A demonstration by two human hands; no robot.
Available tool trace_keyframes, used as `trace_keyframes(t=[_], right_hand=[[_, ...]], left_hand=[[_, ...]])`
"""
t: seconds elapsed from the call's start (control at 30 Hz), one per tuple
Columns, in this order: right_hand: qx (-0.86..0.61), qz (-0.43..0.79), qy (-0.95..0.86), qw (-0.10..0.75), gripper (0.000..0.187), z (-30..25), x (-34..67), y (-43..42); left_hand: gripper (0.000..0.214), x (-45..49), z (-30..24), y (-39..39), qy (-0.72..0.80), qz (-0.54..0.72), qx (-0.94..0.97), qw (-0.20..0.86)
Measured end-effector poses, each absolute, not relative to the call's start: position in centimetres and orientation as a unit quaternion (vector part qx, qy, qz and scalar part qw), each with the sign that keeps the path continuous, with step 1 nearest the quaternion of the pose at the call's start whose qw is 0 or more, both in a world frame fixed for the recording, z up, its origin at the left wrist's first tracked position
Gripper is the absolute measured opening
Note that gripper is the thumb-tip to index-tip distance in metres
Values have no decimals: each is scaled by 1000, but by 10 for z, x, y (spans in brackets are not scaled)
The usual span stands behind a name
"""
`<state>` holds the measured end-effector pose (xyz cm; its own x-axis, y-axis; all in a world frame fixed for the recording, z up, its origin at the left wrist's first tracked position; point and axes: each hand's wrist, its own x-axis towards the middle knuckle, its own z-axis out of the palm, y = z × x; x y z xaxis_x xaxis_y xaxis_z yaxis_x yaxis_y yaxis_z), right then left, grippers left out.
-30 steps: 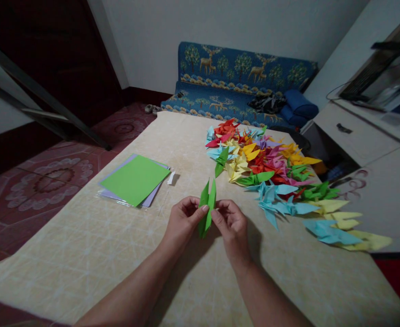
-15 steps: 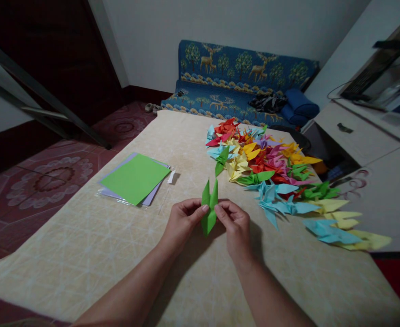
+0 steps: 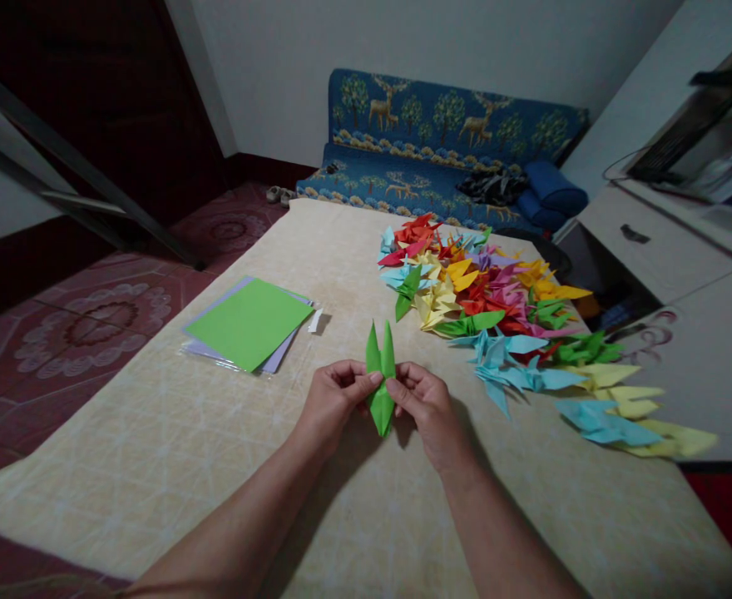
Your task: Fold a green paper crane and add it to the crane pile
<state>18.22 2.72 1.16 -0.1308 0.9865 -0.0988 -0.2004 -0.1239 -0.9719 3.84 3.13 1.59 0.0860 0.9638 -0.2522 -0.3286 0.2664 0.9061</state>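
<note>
While both hands, left hand [image 3: 334, 395], right hand [image 3: 425, 403], pinch green folded paper [image 3: 380, 378], paper cranes [image 3: 491, 312] nearby

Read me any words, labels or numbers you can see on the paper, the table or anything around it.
None: no readable text anywhere.
Green folded paper, held by left hand and right hand: blank.
Green sheet on the paper stack: blank.
Blue sofa: deer and tree pictures only.

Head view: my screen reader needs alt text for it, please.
Both hands, left hand and right hand, pinch a half-folded green paper piece above a beige table. Square paper sheets lie left; a heap of colourful folded cranes lies right.
</note>
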Motion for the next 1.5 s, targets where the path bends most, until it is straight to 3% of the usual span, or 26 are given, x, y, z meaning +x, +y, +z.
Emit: trace_keyframes(t=[0.47, 1.0, 1.5], right_hand=[[-416, 658, -401, 483, 25, 13, 178, 22], [-454, 586, -393, 544, 24, -4, 170, 17], [-439, 617, -350, 551, 33, 11, 166, 16]], left_hand=[[32, 40, 16, 33, 430, 485, 346, 678], [31, 51, 15, 30, 394, 465, 396, 687], [33, 53, 14, 26, 394, 448, 392, 700]])
